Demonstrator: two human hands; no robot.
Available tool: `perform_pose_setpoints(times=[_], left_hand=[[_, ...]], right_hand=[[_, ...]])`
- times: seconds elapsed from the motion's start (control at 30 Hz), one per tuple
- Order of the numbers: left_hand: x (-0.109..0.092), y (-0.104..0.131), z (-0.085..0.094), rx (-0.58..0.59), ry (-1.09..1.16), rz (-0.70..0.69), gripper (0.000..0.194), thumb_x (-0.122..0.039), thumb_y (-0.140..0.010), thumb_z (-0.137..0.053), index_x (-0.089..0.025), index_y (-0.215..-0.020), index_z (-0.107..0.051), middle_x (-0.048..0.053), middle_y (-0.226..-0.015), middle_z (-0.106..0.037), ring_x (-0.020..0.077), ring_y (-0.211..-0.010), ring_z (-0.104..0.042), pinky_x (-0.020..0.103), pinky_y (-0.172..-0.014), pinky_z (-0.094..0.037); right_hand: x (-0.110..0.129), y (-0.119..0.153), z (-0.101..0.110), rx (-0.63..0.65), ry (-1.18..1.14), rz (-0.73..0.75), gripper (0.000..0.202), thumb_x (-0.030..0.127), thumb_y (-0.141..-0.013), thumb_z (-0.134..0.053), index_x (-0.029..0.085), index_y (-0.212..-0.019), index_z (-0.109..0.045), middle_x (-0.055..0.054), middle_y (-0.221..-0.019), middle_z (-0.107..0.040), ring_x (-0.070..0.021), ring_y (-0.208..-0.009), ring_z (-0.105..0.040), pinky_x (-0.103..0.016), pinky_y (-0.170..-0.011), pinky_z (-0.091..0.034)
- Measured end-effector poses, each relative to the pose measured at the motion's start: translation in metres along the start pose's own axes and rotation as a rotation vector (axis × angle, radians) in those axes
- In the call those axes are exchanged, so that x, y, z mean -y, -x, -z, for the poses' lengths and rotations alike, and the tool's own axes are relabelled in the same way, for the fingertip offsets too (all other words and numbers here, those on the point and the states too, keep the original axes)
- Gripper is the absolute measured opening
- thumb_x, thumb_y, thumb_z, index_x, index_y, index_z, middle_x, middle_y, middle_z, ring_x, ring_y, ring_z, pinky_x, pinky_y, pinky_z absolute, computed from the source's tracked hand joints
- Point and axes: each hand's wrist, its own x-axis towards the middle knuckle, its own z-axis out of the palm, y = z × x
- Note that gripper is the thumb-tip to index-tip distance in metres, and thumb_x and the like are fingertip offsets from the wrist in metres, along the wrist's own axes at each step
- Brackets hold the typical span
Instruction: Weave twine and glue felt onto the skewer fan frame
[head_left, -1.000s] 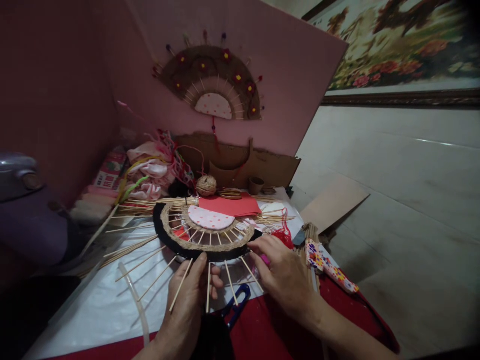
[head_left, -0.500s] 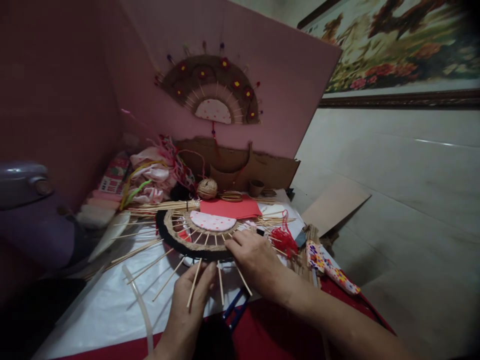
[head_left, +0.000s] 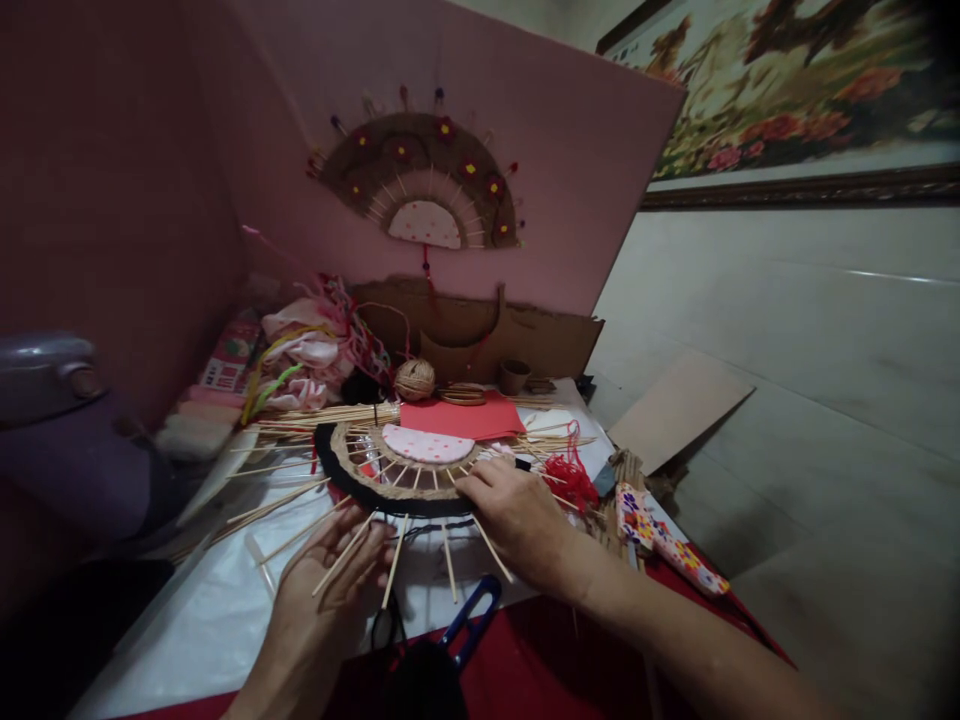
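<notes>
A half-round woven fan frame of thin sticks lies tilted in front of me, its sticks fanning toward me. Black yarn forms its outer band, with tan twine inside and a dotted half-circle at the centre. My right hand grips the right end of the band, thumb and fingers closed. Under the front-left sticks is my left hand, palm up and fingers stretched out. Blue thread snips and a black yarn ball lie nearest me, a black strand beside them.
Behind the frame are a twine ball, red sheet, stick bundle and small brown cup. Red yarn and a flower-patterned handle lie right. A finished fan hangs on the pink board.
My left hand has moved left along the sticks, and its fingers have opened from a pinch near the middle. More of the blue snips shows. My right hand keeps its hold.
</notes>
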Motion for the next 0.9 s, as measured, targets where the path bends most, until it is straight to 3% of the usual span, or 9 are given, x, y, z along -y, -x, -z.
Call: perform_pose_setpoints(times=[0.13,0.27,0.37,0.47,0.57,0.7,0.77,0.9], left_hand=[[-0.001,-0.017,0.012,0.036,0.023,0.111,0.026,-0.007,-0.052,-0.075,-0.013,-0.073,-0.061,0.001,-0.051,-0.064,0.0125,-0.04,-0.059,0.017,-0.036,-0.045],[0.0,-0.021,0.017,0.012,-0.059,0.097,0.022,-0.009,-0.056,-0.075,-0.014,-0.073,-0.062,0.002,-0.052,-0.064,0.01,-0.036,-0.055,0.015,-0.032,-0.041],[0.0,-0.011,0.019,0.02,-0.137,0.1,0.031,-0.013,-0.051,-0.079,-0.013,-0.078,-0.064,0.002,-0.053,-0.065,0.0105,-0.037,-0.055,0.016,-0.032,-0.041],[0.0,0.004,0.025,-0.094,-0.271,0.003,0.051,-0.02,-0.049,-0.082,-0.018,-0.095,-0.063,-0.001,-0.057,-0.066,0.0116,-0.042,-0.058,0.015,-0.035,-0.041],[0.005,0.016,0.03,-0.145,-0.275,-0.032,0.049,-0.028,-0.051,-0.081,-0.023,-0.095,-0.06,-0.005,-0.052,-0.062,0.0105,-0.041,-0.056,0.016,-0.036,-0.04],[0.018,0.018,0.017,0.155,-0.26,0.126,0.035,-0.035,-0.061,-0.075,-0.016,-0.086,-0.062,-0.001,-0.051,-0.061,0.0065,-0.033,-0.045,0.016,-0.032,-0.029],[0.023,0.014,0.005,0.286,-0.311,0.116,0.03,-0.037,-0.066,-0.07,-0.013,-0.082,-0.064,0.003,-0.054,-0.063,0.005,-0.034,-0.043,0.016,-0.035,-0.029],[0.026,0.007,-0.013,0.393,-0.34,0.085,0.027,-0.04,-0.071,-0.065,-0.013,-0.072,-0.064,0.001,-0.052,-0.06,0.0058,-0.039,-0.044,0.018,-0.04,-0.033]], right_hand=[[0.0,0.0,0.0,0.002,0.001,0.004,0.012,0.012,-0.081,-0.05,0.016,-0.089,-0.058,-0.007,-0.09,-0.059,-0.0191,-0.08,-0.049,-0.028,-0.063,-0.033],[0.002,0.0,0.0,0.001,0.022,0.033,0.006,0.014,-0.08,-0.052,0.016,-0.084,-0.057,-0.007,-0.089,-0.059,-0.019,-0.078,-0.049,-0.029,-0.062,-0.033],[0.004,0.0,0.0,-0.006,0.03,0.024,0.006,0.014,-0.079,-0.052,0.016,-0.082,-0.057,-0.007,-0.087,-0.059,-0.0186,-0.077,-0.049,-0.029,-0.061,-0.032],[0.005,0.0,0.0,-0.013,0.027,0.007,0.006,0.014,-0.079,-0.051,0.016,-0.082,-0.057,-0.007,-0.086,-0.06,-0.0185,-0.076,-0.048,-0.028,-0.061,-0.03],[0.005,0.001,0.0,-0.02,0.017,-0.006,0.008,0.014,-0.078,-0.051,0.016,-0.083,-0.057,-0.007,-0.086,-0.059,-0.0187,-0.077,-0.048,-0.029,-0.06,-0.029],[0.006,0.002,0.005,0.01,-0.016,-0.02,0.009,0.017,-0.079,-0.052,0.016,-0.086,-0.058,-0.008,-0.088,-0.059,-0.0194,-0.08,-0.049,-0.029,-0.062,-0.029],[0.007,0.002,0.008,0.023,-0.026,-0.022,0.01,0.019,-0.08,-0.052,0.016,-0.087,-0.058,-0.008,-0.089,-0.059,-0.0198,-0.081,-0.049,-0.029,-0.063,-0.03],[0.009,0.002,0.012,0.037,-0.024,-0.011,0.01,0.022,-0.079,-0.054,0.017,-0.086,-0.058,-0.007,-0.09,-0.059,-0.0198,-0.08,-0.048,-0.03,-0.063,-0.029]])
